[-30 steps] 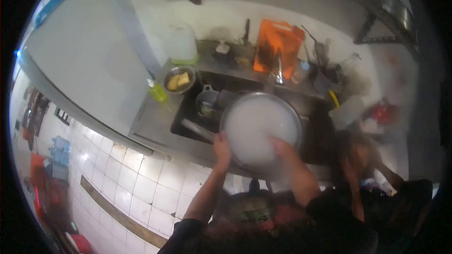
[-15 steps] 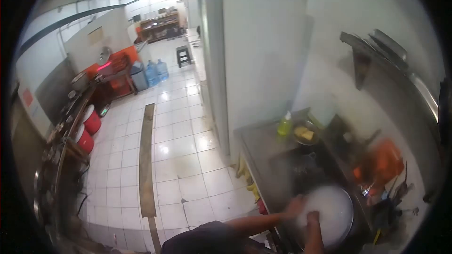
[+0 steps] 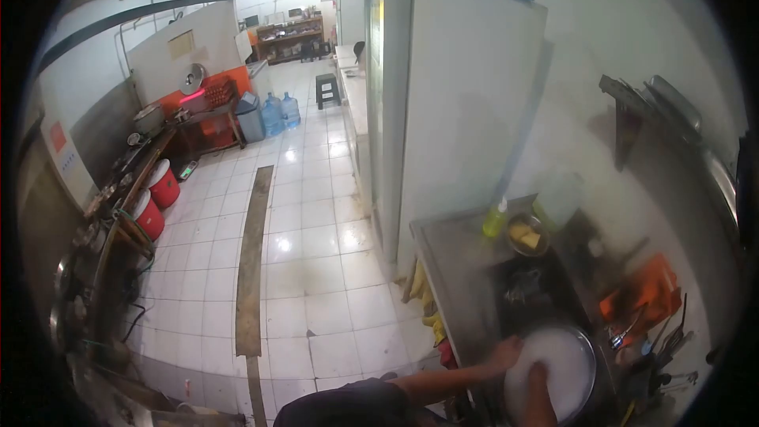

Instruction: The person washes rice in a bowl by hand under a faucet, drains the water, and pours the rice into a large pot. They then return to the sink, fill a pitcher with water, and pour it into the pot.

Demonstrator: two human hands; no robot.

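Round metal pan (image 3: 563, 386), full of milky white water, sits low in the sink (image 3: 528, 289), down at the five o'clock corner of the view. The left hand (image 3: 506, 350) is on its rim at about ten o'clock. The right hand (image 3: 537, 375) lies in over the white surface from six. Too small and soft to tell whether either hand's fingers are clamped, together or apart.

The change: a second ago the view looked straight down on the pan; now it has swung out across the room, while both hands have stayed on the pan. So the hands are working without eyes on them.

At eleven o'clock from the pan, a metal bowl (image 3: 527, 237) of yellow pieces, then a green bottle (image 3: 496, 219) on the worktop (image 3: 455, 269). At two o'clock, an orange board (image 3: 652, 291). Beyond, a tall white cabinet (image 3: 466, 95) and the tiled floor (image 3: 308, 253).
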